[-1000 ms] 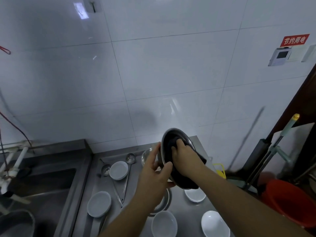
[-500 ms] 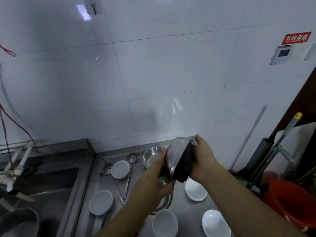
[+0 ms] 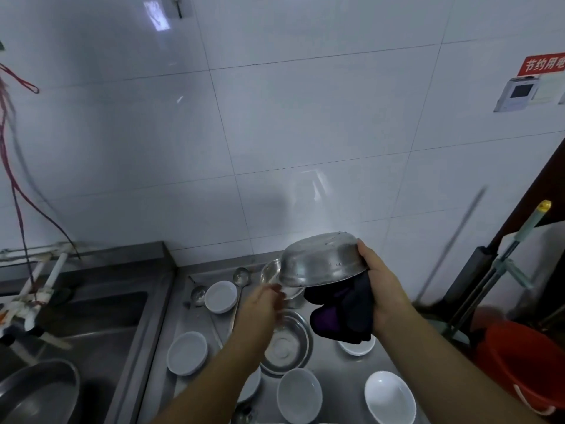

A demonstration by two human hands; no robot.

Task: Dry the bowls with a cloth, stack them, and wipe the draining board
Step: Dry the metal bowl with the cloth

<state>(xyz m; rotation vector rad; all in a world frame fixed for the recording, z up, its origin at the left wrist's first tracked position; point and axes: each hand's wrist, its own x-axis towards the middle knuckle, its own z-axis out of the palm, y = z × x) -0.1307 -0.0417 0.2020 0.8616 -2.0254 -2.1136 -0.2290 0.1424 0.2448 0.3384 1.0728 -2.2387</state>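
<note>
My right hand (image 3: pixel 383 289) grips a steel bowl (image 3: pixel 321 260) by its right rim, turned bottom-up and tilted, above the draining board (image 3: pixel 334 373). The same hand holds a dark cloth (image 3: pixel 342 313) that hangs bunched under the bowl. My left hand (image 3: pixel 263 304) is blurred, just below the bowl's left edge, fingers loose and holding nothing. On the board lie another steel bowl (image 3: pixel 286 344), a small steel bowl (image 3: pixel 270 272) at the back, and several white bowls, such as the ones at back left (image 3: pixel 220 296) and at front right (image 3: pixel 389 396).
Two ladles (image 3: pixel 241 275) lie at the back of the board. A sink (image 3: pixel 91 316) to the left holds a steel basin (image 3: pixel 39 390). A red bucket (image 3: pixel 526 362) and a mop handle (image 3: pixel 519 240) stand at the right. Tiled wall behind.
The steel bowl turned from facing me, with the cloth inside, to bottom-up. The cloth now hangs beneath it. My left hand came off the bowl and dropped lower left.
</note>
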